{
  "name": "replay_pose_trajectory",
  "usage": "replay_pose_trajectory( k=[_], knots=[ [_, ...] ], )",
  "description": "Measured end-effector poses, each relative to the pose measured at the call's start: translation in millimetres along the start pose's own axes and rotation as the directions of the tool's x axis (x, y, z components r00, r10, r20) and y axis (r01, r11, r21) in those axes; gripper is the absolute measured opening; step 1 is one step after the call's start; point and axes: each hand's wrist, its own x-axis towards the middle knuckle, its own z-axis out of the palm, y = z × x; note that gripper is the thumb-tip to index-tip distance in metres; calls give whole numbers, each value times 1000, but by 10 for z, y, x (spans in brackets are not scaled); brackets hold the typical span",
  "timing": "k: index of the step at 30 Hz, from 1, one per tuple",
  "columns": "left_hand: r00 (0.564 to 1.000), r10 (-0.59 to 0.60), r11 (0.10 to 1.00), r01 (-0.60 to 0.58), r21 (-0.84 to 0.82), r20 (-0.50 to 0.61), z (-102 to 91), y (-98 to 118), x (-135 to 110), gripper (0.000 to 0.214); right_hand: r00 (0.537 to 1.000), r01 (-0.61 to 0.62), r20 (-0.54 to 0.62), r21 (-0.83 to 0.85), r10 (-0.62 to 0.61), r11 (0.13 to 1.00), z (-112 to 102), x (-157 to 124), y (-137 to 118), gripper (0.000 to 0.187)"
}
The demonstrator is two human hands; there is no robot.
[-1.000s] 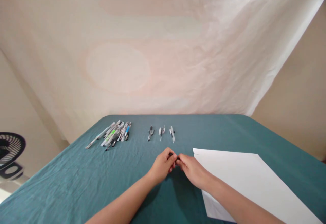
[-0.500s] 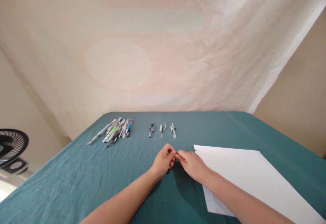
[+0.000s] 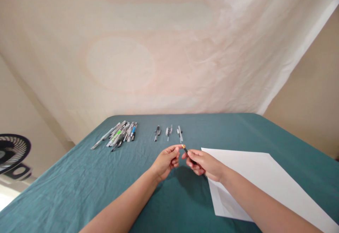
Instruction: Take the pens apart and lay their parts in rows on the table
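Note:
Between finger and thumb of my right hand [image 3: 202, 163] is a dark pen [image 3: 188, 153], tilted with its yellowish, pale-tipped end pointing up and left. My right fingers are closed around its body. Close to that tip is my left hand [image 3: 167, 160], its thumb pressed toward the curled fingers and the index finger reaching near the pen. Whatever it may hold, such as a small cap, is hidden. Beyond the hands lie three small groups of pen parts: a left group [image 3: 157, 133], a middle group [image 3: 168, 132] and a right group [image 3: 180, 134].
A heap of several pens [image 3: 119, 135] lies at the left on the green cloth-covered table [image 3: 92, 183]. White paper sheets [image 3: 254, 180] spread under and beyond my right forearm. A black fan [image 3: 13, 153] stands off the left side. A pale sheet [image 3: 169, 60] hangs behind.
My hands have parted slightly from touching each other. The pen's yellowish end has come into view, and my right hand has shifted a little to the right with it.

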Motion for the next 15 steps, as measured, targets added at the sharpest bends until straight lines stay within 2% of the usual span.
replay_pose_trajectory(
  k=[2, 5, 10, 15],
  knots=[
    [999, -18, 1000, 17, 22, 39, 85, -17, -40, 43, 998, -32, 61, 117, 25, 993, 29, 2, 6, 32],
    [999, -22, 1000, 21, 19, 31, 121, -32, -58, 45, 988, -83, 144, 212, 53, 974, 44, -11, 6, 29],
    [1000, 21, 999, -21, 30, 7, 79, -22, -43, 46, 966, -134, 251, 267, 65, 954, 32, -38, -17, 25],
    [999, -4, 1000, 3, 26, 35, 118, -23, -61, 43, 966, -137, 250, 267, 68, 954, 19, -38, -6, 24]
  ],
)
